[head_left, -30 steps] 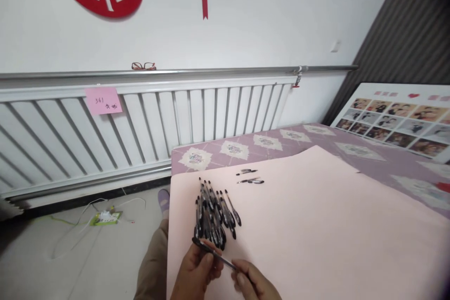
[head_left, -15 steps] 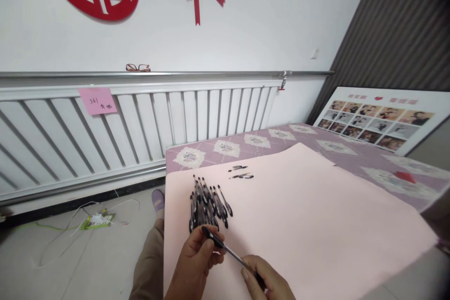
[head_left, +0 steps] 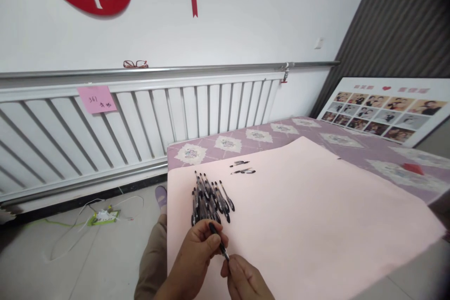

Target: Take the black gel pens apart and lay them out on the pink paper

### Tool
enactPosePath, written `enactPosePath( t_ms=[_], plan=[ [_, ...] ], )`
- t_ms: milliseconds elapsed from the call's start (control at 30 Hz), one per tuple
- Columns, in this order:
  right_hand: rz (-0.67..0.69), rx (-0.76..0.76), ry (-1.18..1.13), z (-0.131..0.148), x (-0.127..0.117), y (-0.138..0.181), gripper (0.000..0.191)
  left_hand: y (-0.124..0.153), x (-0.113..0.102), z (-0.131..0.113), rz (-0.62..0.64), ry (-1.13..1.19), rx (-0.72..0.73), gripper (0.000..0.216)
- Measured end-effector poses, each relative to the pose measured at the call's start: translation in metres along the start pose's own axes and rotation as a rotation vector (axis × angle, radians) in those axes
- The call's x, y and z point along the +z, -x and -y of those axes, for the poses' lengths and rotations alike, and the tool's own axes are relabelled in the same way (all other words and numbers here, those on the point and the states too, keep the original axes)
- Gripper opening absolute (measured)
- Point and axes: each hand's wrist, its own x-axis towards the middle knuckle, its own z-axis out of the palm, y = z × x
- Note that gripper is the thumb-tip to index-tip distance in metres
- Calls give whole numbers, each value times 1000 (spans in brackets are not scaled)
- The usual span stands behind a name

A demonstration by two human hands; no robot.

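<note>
The black pen (head_left: pixel 219 241) is held at a slant now, between both hands, over the near left part of the pink sheet (head_left: pixel 298 215). Its dark far end is grasped by the left hand (head_left: pixel 197 254), thumb pressed to the barrel; its near end is pinched by the fingers of the right hand (head_left: pixel 246 279), the very tip hidden there. Just beyond the left hand, a pile of pens (head_left: pixel 207 199) is heaped on the sheet, and a few loose pens (head_left: pixel 248 171) are laid farther off, near the far edge. Beneath the sheet, a purple patterned cloth (head_left: pixel 258 135) is seen; above the white radiator (head_left: pixel 190 108), glasses (head_left: pixel 135 63) are perched on a pipe (head_left: pixel 211 69).
</note>
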Motion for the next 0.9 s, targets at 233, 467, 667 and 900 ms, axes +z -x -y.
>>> enactPosePath(
  t_ms=[233, 467, 667, 900],
  plan=[
    [-250, -224, 647, -7, -10, -1, 39, -2, 10, 3, -202, -99, -25, 14],
    [-126, -83, 339, 1, -7, 3, 41, -4, 14, -3, -140, -126, -55, 17],
    [-4, 162, -278, 9, 10, -2, 44, -3, 16, 3, -31, -57, -107, 20],
    [-118, 85, -319, 4, 19, -8, 44, 3, 20, 11, -237, -29, -53, 22]
  ],
)
